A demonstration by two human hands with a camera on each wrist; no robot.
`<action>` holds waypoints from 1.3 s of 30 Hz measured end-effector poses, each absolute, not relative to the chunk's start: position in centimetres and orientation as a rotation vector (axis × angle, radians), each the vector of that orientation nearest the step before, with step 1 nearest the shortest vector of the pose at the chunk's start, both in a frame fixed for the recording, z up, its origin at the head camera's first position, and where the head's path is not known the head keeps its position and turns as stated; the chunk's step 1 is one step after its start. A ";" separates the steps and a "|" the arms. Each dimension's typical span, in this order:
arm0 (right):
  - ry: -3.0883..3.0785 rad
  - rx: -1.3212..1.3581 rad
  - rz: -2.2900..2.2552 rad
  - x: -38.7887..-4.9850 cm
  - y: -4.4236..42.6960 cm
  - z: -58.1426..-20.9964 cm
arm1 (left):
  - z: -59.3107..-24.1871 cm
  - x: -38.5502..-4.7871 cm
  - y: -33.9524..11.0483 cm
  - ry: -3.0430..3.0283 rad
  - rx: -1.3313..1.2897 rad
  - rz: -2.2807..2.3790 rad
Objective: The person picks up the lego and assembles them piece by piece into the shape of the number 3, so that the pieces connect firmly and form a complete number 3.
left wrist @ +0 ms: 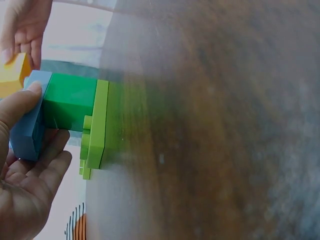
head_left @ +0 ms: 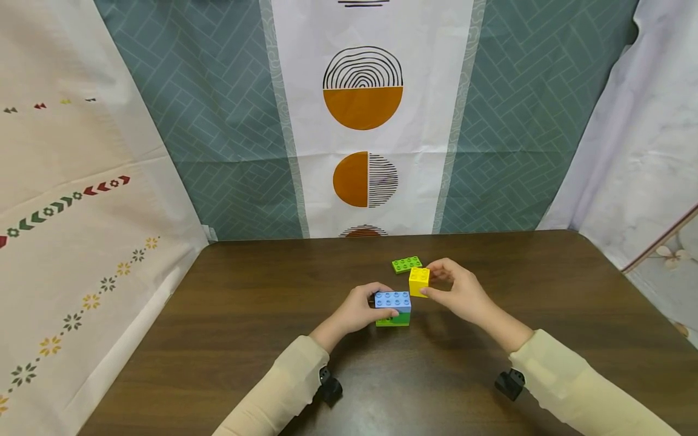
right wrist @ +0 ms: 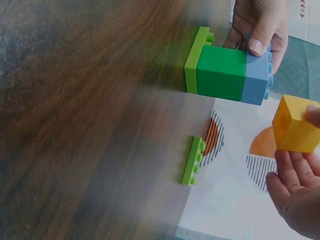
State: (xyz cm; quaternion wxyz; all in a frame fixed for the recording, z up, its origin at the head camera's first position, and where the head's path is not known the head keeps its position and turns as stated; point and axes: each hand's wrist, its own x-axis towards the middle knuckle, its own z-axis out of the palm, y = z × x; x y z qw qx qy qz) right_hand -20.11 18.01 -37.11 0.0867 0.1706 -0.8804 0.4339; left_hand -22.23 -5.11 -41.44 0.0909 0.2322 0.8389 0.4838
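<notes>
A stack stands on the table: a light green plate (left wrist: 101,125) at the bottom, a dark green block (right wrist: 221,73) on it and a blue brick (head_left: 392,299) on top. The left hand (head_left: 360,310) grips the blue brick, thumb on the near side and fingers behind. Just right of the stack and a little higher, the right hand (head_left: 459,293) pinches a yellow block (head_left: 419,282) between thumb and fingers. In the right wrist view the yellow block (right wrist: 296,124) is apart from the blue brick (right wrist: 256,77).
Behind the blocks, a separate light green plate (head_left: 406,264) with studs up lies on the brown table (head_left: 262,303). A patterned curtain (head_left: 234,121) hangs beyond the far edge, with light cloths at both sides.
</notes>
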 end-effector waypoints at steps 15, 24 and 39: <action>-2.611 0.621 1.452 -20.3 17.5 -37.8 | -41.3 -22.1 -5.2 2.479 0.702 1.456; -2.611 0.709 1.518 -20.4 17.3 -38.4 | -41.3 -22.1 -5.2 2.471 0.710 1.466; -2.642 0.760 1.552 -20.5 17.0 -38.7 | -41.3 -22.1 -5.2 2.474 0.705 1.462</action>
